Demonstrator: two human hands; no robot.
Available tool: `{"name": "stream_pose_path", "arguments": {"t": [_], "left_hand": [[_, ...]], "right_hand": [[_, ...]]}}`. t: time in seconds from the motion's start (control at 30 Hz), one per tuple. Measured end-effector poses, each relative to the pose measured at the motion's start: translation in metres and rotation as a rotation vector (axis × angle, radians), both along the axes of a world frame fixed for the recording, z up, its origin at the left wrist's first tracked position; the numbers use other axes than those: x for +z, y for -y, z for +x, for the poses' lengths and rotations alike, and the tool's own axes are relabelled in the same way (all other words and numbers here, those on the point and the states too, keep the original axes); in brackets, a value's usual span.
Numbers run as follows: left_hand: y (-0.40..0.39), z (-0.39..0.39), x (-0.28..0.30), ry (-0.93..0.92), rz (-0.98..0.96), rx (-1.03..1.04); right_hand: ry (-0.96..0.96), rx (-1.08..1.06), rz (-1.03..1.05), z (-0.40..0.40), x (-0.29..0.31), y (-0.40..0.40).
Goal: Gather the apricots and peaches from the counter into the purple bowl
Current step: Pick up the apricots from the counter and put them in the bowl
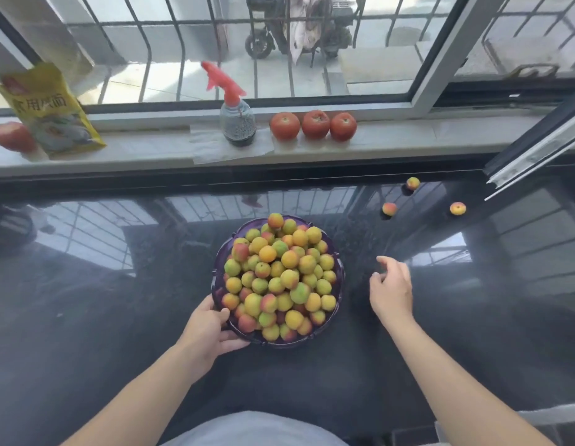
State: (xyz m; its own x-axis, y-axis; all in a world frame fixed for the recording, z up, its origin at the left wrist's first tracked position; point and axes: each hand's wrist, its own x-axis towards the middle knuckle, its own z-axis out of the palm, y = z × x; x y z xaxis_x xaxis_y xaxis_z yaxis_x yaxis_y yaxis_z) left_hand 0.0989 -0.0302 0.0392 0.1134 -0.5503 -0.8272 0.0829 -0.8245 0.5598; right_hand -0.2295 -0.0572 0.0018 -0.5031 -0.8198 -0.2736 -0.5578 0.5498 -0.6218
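The purple bowl (339,275) sits mid-counter, heaped with several yellow, green and red apricots and peaches (279,278). My left hand (209,329) grips the bowl's near-left rim, thumb over the edge. My right hand (390,289) hovers just right of the bowl, fingers loosely curled, holding nothing. Three loose fruits lie on the dark counter at the far right: one (389,208) closest to my right hand, one (412,183) further back, one (457,208) further right.
On the window sill stand a spray bottle (237,122) with a red trigger, three tomatoes (313,125), a yellow packet (51,114) and a red fruit (12,136) at far left. A sliding window frame (534,149) juts over the counter's right end.
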Motion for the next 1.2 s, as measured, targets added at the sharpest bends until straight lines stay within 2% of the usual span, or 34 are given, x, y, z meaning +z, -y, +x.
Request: {"name": "stream_pose_path", "arguments": {"t": [0.2, 0.37, 0.53, 0.6, 0.67, 0.8, 0.87, 0.97, 1.07, 1.13, 1.2], "left_hand": [[0.037, -0.016, -0.005, -0.003, -0.002, -0.104], [0.057, -0.014, -0.005, 0.007, 0.006, -0.269], [0.058, -0.012, -0.005, 0.006, -0.007, -0.296], [0.057, -0.011, -0.007, 0.003, -0.011, -0.287], [0.056, -0.011, -0.006, 0.008, -0.016, -0.291], [0.052, -0.013, -0.002, 0.019, -0.036, -0.278], [0.048, -0.014, 0.001, 0.013, -0.037, -0.264], [0.039, -0.018, 0.006, -0.004, -0.040, -0.259], [0.025, -0.023, 0.014, 0.024, -0.022, -0.263], [0.016, -0.024, 0.017, 0.035, -0.010, -0.300], [0.008, -0.027, 0.019, 0.035, 0.005, -0.316]], "right_hand": [[-0.178, 0.072, 0.046, -0.033, 0.001, 0.095], [-0.273, 0.153, 0.220, -0.054, -0.004, 0.155], [-0.278, 0.078, 0.105, -0.042, -0.011, 0.134], [-0.286, 0.128, 0.054, -0.031, -0.013, 0.109], [-0.170, 0.094, 0.040, -0.020, -0.019, 0.077], [0.339, -0.325, -0.044, 0.004, -0.015, 0.000], [0.493, -0.395, 0.003, 0.008, -0.005, -0.029], [0.492, -0.286, -0.026, 0.017, 0.024, -0.045], [0.437, -0.076, -0.117, 0.036, 0.058, -0.032], [0.337, 0.129, -0.210, 0.057, 0.077, -0.022], [0.145, 0.340, -0.330, 0.079, 0.087, -0.012]]}}
